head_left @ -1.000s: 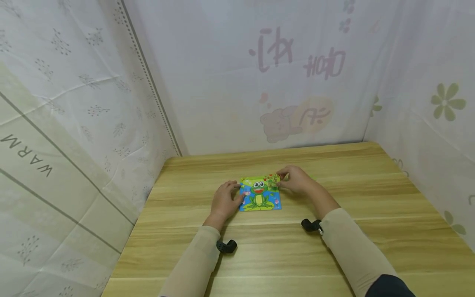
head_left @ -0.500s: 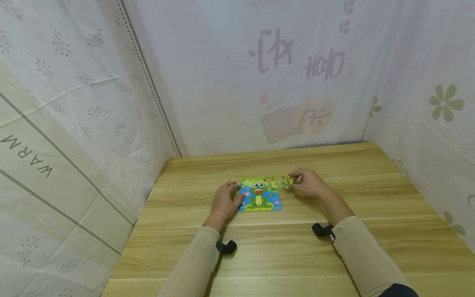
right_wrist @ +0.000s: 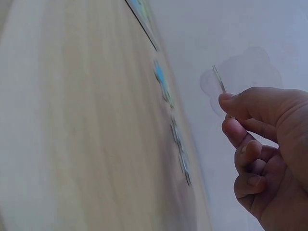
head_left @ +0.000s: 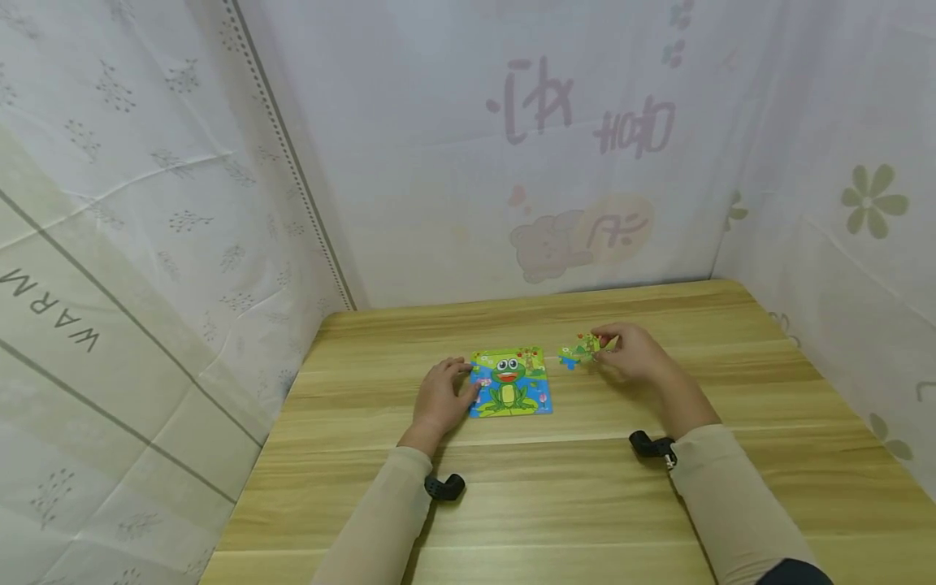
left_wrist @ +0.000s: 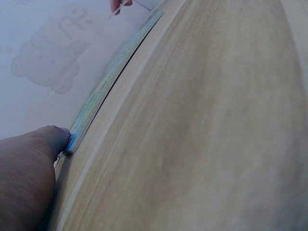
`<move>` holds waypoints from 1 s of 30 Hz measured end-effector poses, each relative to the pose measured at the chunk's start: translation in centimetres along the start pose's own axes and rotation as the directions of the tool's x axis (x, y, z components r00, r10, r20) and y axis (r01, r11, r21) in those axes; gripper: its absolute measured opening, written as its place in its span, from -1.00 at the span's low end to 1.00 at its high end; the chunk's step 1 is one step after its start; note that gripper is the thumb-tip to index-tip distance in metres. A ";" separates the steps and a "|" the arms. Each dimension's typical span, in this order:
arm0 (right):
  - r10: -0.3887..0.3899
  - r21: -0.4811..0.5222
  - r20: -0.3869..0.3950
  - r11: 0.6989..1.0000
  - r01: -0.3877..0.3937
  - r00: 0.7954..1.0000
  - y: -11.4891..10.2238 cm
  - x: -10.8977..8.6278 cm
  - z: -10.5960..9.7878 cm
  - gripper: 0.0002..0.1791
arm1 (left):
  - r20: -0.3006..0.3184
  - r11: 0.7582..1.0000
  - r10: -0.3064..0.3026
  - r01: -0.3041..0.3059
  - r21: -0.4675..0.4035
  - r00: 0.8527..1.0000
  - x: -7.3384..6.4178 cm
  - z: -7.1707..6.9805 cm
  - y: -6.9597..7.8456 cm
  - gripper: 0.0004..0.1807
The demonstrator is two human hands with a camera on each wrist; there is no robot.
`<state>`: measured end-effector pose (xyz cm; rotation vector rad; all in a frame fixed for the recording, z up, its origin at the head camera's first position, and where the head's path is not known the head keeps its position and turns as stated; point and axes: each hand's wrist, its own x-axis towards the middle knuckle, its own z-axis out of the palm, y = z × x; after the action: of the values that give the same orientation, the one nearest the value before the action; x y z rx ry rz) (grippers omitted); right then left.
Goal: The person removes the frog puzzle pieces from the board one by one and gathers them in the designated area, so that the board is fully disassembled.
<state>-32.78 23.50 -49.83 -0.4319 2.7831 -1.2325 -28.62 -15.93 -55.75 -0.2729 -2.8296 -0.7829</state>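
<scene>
A square frog jigsaw puzzle [head_left: 509, 390] lies flat on the wooden table. My left hand [head_left: 441, 400] rests at its left edge, fingers near the upper corner and thumb lower down. The left wrist view shows that thumb [left_wrist: 53, 138] touching the board's corner. Right of the board, my right hand [head_left: 634, 351] pinches a thin puzzle piece [right_wrist: 219, 79] between thumb and forefinger, seen edge-on in the right wrist view and raised off the table. Red and green print shows on it in the head view. A blue and green loose piece [head_left: 568, 359] lies between board and hand.
Loose pieces [right_wrist: 179, 149] lie on the table under the right hand. The wooden table [head_left: 556, 504] meets a printed curtain [head_left: 409, 162] at its back edge, with more curtain at both sides. Each wrist wears a black camera [head_left: 446, 487].
My right hand has moved right from the puzzle's upper right corner, carrying the pinched piece away. Loose pieces beside the board now show more. The left hand stays in place.
</scene>
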 end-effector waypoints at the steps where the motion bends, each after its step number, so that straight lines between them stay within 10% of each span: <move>1: 0.006 0.005 -0.002 1.000 -0.006 1.000 0.1 -0.1 -0.3 -0.44 | 0.003 1.000 -0.003 0.003 0.004 1.000 0.0 0.0 0.0 -0.51; 30: 0.134 -0.008 -0.056 0.991 -0.135 0.989 4.8 -2.0 -3.3 -0.42 | -0.010 1.000 0.012 -0.012 0.005 1.000 0.2 0.3 -0.5 -0.52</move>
<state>-32.49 29.48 -51.19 -0.2097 2.8128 -1.2175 -29.00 -16.10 -56.20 -0.2840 -2.8176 -0.7723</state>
